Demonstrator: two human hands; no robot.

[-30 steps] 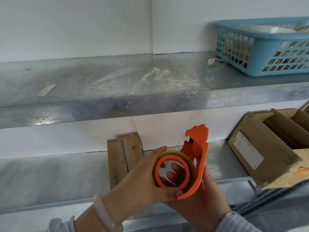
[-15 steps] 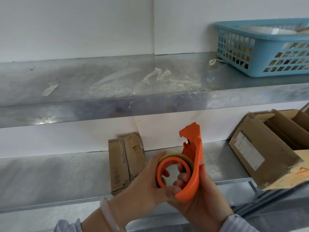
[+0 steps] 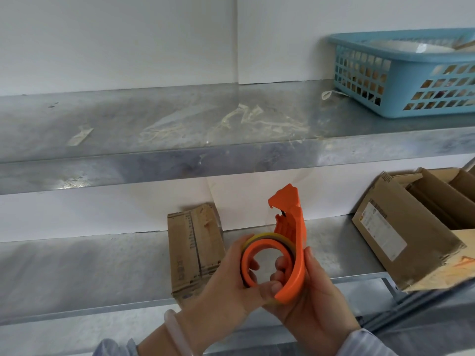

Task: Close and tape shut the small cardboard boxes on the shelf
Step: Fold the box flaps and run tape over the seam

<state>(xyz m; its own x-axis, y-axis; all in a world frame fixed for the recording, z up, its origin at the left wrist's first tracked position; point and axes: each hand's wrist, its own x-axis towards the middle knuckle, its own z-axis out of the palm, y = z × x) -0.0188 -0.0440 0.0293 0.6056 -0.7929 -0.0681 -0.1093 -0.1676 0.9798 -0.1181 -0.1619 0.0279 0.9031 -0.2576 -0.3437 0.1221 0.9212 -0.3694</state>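
Metal shelving (image 3: 102, 129) fills our view, a small cardboard box (image 3: 192, 253) on its lower tier. Our left hand (image 3: 226, 296) and right hand (image 3: 316, 304) clasp an orange tape dispenser (image 3: 295, 253).

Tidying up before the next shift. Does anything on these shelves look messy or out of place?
Yes. Stray tape scraps cling to the upper shelf, and the open cardboard box at right sits askew, overhanging the front of the lower shelf.
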